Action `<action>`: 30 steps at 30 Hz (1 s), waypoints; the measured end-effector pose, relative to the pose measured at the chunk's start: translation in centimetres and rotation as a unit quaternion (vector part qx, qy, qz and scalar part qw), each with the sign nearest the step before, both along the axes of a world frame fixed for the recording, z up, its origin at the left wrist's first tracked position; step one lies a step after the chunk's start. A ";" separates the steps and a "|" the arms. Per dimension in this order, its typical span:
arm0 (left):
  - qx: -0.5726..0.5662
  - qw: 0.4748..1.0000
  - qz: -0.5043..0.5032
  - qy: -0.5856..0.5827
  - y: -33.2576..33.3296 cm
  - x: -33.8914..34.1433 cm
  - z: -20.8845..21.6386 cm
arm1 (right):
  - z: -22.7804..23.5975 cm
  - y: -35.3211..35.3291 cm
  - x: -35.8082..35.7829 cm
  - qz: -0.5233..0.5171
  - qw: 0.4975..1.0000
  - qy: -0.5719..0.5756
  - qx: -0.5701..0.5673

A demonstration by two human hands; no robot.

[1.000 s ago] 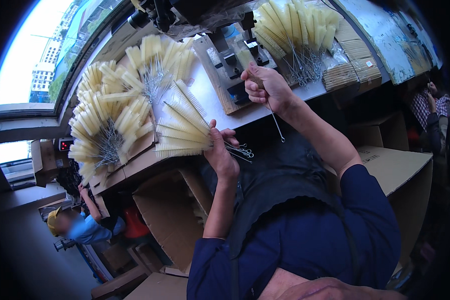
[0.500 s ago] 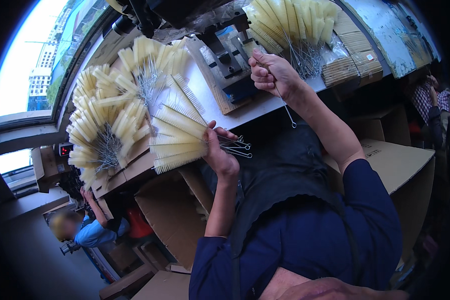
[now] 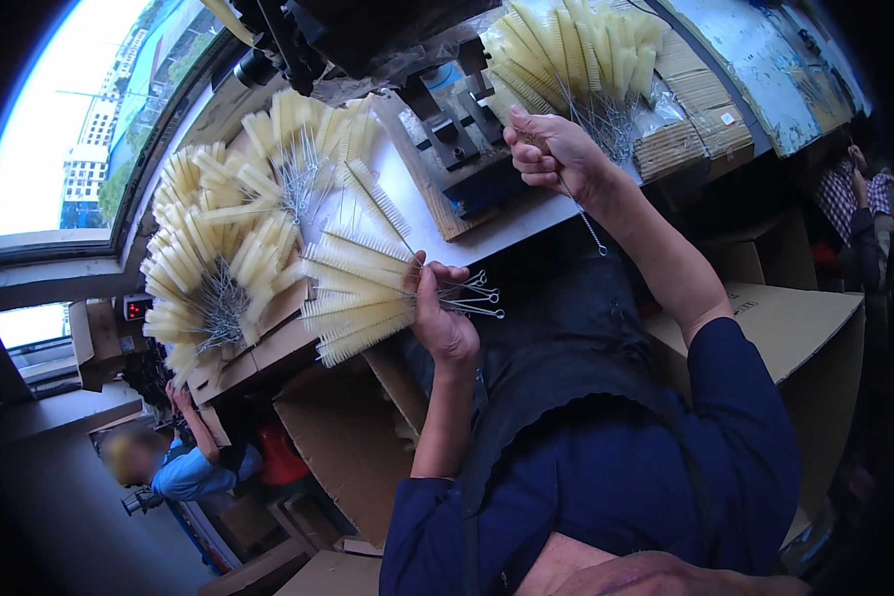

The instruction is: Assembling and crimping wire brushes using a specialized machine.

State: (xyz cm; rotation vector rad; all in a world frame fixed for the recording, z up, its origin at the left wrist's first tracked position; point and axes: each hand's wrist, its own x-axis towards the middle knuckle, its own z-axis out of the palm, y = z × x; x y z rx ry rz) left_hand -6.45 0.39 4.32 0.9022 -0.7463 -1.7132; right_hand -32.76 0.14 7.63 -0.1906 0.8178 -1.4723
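Observation:
My left hand (image 3: 444,320) is closed round a fan of several brushes (image 3: 363,288) with cream bristles. Their twisted wire stems stick out to the right and end in small loops. Higher up, in front of the metal fixture, my right hand (image 3: 561,159) is closed on a single wire brush (image 3: 586,221). Its looped stem hangs down to the right; something brown shows between the fingers, and the fist hides most of the rest. Loose piles of like brushes lie on the bench at the left (image 3: 204,248) and behind my right hand (image 3: 576,55).
A metal fixture (image 3: 450,139) on a wooden base stands at the bench's middle. Flattened cardboard (image 3: 690,99) lies right of it. Open cartons (image 3: 343,427) stand below the bench, another carton (image 3: 785,323) at my right. A person in blue (image 3: 194,472) works at far left.
My right hand has moved slightly right and down with its brush, away from the fixture. My left hand keeps its fan of brushes. The whole view has shifted a little.

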 end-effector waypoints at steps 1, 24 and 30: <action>-0.002 1.000 0.000 0.004 0.1 0.0 0.0 | 0.1 0.1 -0.5 -0.006 0.998 0.068 0.010; 0.078 0.991 -0.111 -0.007 4.4 -2.0 0.1 | -0.8 0.0 8.4 -0.140 0.972 0.184 -0.038; 0.034 0.999 0.020 0.007 4.1 0.8 0.3 | -1.2 -0.6 9.2 -0.246 0.960 0.118 -0.064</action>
